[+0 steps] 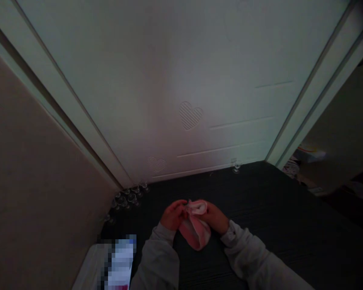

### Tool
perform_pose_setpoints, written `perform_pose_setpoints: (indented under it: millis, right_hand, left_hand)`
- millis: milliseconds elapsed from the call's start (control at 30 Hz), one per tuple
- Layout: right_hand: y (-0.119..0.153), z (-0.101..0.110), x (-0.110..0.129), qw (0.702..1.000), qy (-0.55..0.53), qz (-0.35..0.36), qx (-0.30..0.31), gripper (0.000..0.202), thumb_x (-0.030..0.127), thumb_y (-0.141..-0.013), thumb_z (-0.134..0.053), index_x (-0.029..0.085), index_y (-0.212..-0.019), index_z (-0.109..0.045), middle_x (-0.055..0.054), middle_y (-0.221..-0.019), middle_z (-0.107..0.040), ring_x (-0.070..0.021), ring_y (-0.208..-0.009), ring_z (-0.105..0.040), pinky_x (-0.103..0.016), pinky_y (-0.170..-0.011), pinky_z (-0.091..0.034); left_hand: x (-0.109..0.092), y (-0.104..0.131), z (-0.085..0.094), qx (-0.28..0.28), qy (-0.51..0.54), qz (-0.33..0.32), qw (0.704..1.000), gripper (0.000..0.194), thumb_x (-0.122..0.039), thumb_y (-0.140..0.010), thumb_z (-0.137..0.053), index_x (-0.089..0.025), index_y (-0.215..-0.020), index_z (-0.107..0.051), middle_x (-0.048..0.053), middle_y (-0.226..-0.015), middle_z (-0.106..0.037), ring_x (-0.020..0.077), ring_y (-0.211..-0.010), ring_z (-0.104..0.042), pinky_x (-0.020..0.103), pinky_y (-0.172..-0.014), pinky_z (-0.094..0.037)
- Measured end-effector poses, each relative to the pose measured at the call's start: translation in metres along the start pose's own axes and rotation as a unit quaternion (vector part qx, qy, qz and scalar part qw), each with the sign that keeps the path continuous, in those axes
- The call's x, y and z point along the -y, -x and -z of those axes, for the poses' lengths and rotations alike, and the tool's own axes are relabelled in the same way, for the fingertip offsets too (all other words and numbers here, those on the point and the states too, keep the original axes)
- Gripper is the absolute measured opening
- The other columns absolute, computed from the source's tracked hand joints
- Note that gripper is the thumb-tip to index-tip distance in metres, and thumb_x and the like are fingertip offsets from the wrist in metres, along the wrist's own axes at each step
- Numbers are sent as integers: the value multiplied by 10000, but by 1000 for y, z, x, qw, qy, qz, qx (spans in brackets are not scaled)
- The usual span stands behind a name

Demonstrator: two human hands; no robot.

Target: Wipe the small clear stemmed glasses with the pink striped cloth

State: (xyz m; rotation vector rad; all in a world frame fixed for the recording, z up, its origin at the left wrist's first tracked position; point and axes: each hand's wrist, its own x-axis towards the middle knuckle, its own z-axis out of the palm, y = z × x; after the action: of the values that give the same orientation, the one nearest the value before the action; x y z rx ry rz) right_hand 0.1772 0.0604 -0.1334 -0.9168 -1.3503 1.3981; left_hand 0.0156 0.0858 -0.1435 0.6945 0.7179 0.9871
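A soft pink-and-white cloth piece (196, 235), folded with a rolled lighter part at its top, is held between both my hands just above the dark tabletop. Its exact kind I cannot make out in the dim light. My left hand (173, 214) pinches the upper left side of the cloth with its fingertips. Around the upper right side, my right hand (216, 217) is closed, its fingers partly hidden behind the fabric. The lower part of the cloth hangs as an open-looking loop between the wrists.
On the dark table (260, 201), several small clear glass cups (128, 197) cluster at the back left; another glass cup (236, 167) stands by the white door panel (190, 76). A blurred, lit screen-like object (121, 262) lies front left. A wall (42, 161) rises at left.
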Motion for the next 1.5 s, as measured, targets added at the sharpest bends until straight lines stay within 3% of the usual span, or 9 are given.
perform_pose_setpoints:
  millis: [233, 433, 667, 800, 1100, 1333, 1400, 1500]
  right_hand:
    - [5, 1, -5, 980, 181, 57, -64, 84, 231, -725, -554, 160, -765, -574, -14, -717, -579, -150, -684, -543, -271, -637, -424]
    - [2, 4, 0, 951, 246, 147, -118, 165, 169, -646, -604, 166, -809, -579, -76, -965, -548, -204, -943, -502, -324, -826, -385]
    - [8, 0, -1, 936, 320, 122, -85, 69, 214, -732, -527, 188, -763, -583, -26, -747, -601, -167, -739, -538, -282, -678, -399]
    - [9, -1, 1, 942, 306, 99, -91, 78, 236, -745, -518, 187, -771, -574, -14, -724, -600, -150, -692, -538, -250, -624, -394]
    - [7, -2, -2, 979, 195, 25, -45, 165, 313, -750, -515, 161, -686, -530, 21, -615, -548, -109, -587, -493, -212, -541, -367]
    - [3, -3, -5, 998, -2, -63, -9, 264, 407, -726, -519, 162, -638, -479, 22, -575, -528, -106, -536, -481, -231, -535, -390]
    - [3, -3, -3, 998, 17, -52, -23, 265, 412, -727, -514, 163, -640, -481, 19, -587, -530, -111, -548, -488, -235, -544, -395]
    - [5, -5, 2, 988, 143, 3, -52, 233, 371, -769, -471, 164, -672, -512, 9, -626, -550, -117, -590, -501, -232, -565, -394]
  left_hand:
    - [3, -2, -2, -16, -24, 1, 1000, 362, -375, -509, -732, -112, -730, -617, 2, -463, -572, 91, -436, -494, 220, -484, -347]
    - [4, -4, -1, -14, -40, 2, 999, 363, -392, -544, -702, -89, -733, -635, 7, -422, -549, 98, -393, -472, 229, -454, -310]
    - [3, -5, -1, -16, -32, -5, 999, 353, -362, -524, -720, -93, -744, -656, 3, -448, -556, 83, -407, -459, 221, -455, -309]
    - [3, -4, -1, -16, -24, -2, 1000, 348, -344, -508, -735, -106, -751, -659, 3, -485, -574, 77, -426, -469, 215, -464, -327]
    - [-3, 1, 1, -2, -10, 22, 1000, 374, -301, -483, -762, -106, -782, -653, 4, -522, -578, 88, -496, -512, 240, -544, -403]
    - [-3, 6, -1, 52, 1, -1, 999, 337, -252, -549, -730, -144, -849, -619, 11, -657, -565, 112, -634, -531, 243, -592, -422]
    - [-3, 5, -2, 49, -4, -4, 999, 343, -260, -557, -722, -151, -860, -604, 12, -664, -568, 121, -640, -537, 242, -572, -423]
    - [-3, 3, -4, 5, -8, -5, 1000, 402, -331, -564, -706, -151, -900, -577, 12, -662, -584, 120, -598, -545, 229, -517, -409]
